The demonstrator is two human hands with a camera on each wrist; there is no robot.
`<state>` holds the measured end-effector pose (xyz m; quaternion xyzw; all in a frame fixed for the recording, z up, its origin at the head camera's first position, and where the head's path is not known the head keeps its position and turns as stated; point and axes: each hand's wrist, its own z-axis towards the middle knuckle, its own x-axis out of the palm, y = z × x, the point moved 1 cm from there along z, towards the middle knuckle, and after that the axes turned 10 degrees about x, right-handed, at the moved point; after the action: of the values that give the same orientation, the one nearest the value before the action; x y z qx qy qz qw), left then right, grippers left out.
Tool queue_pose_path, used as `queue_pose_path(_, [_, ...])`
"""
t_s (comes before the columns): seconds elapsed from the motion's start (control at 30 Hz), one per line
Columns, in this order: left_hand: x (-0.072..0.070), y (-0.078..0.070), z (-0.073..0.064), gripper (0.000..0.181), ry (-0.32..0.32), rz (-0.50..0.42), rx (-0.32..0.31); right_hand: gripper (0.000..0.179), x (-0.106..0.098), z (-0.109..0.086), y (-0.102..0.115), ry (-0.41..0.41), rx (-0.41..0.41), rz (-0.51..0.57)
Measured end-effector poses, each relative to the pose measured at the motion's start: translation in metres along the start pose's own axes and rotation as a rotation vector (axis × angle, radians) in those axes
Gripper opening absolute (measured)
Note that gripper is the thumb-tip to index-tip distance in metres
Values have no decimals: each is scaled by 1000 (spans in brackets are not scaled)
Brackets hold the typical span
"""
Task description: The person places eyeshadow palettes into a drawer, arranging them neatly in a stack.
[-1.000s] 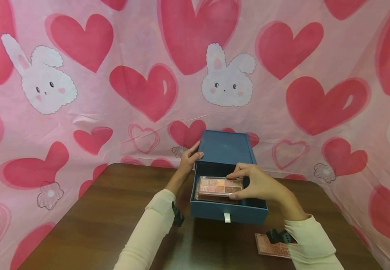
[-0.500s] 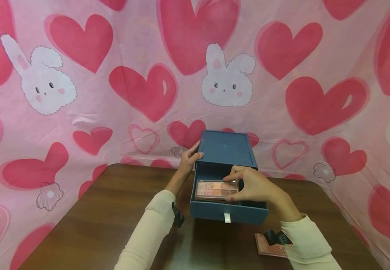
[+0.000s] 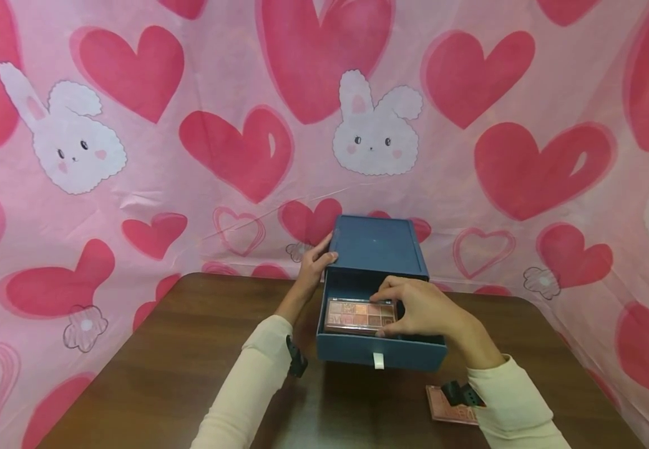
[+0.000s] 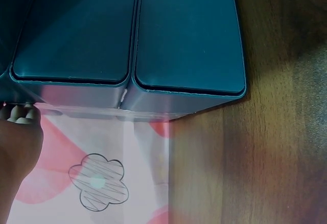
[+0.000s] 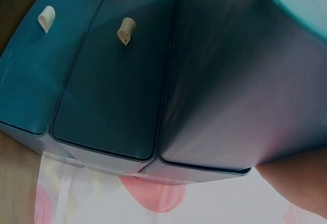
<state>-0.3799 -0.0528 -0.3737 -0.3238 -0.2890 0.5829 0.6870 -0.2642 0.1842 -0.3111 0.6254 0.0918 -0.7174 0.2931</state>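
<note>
A blue drawer box [image 3: 377, 246] stands at the table's far side, its top drawer [image 3: 352, 350] pulled out. Inside that drawer lies an eyeshadow palette [image 3: 352, 313] with a clear lid, towards the left. My right hand [image 3: 422, 307] pinches the palette's right end between thumb and fingers. Against the box's left side rests my left hand [image 3: 312, 268], fingers along the wall and thumb over the top edge. The left wrist view shows part of that hand [image 4: 20, 142] beside the box. Seen from the right wrist, the lower drawer fronts [image 5: 110, 81] are closed.
A second palette [image 3: 442, 408] lies on the brown table [image 3: 190, 374] at right, partly under my right wrist. White pull tabs [image 3: 379, 361] stick out from the drawer fronts. Behind the table hangs a pink cloth [image 3: 234, 81] with hearts and rabbits.
The palette has moved down and slightly left, lower into the open drawer, with my right hand keeping its pinch. My left hand and the box have stayed in place.
</note>
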Motion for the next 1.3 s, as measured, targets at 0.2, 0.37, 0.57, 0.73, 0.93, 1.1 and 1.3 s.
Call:
queue_pose_path(0.2, [0,-6,0,64,16,0,-36,48,-2,-2,-3,-12,22,107])
queue_pose_path(0.37, [1,-29,-4,66,25,11,-33,35,-3,-10,-11,-108,6,256])
queue_pose_path(0.57, [1,-25,-4,65,15,7,-21,30,-5,-23,-19,-260,2,277])
queue_pose_path(0.73, [0,-3,0,64,0,8,-18,34,-5,-35,-25,-310,42,276])
queue_pose_path(0.93, [-1,1,0,66,13,-8,-5,38,-4,-46,-34,-375,24,285])
queue_pose_path(1.1, [0,0,0,67,11,7,2,37,-3,-56,-40,-392,-10,314])
queue_pose_path(1.3, [0,-3,0,63,7,0,-19,34,1,-72,-47,-415,4,363])
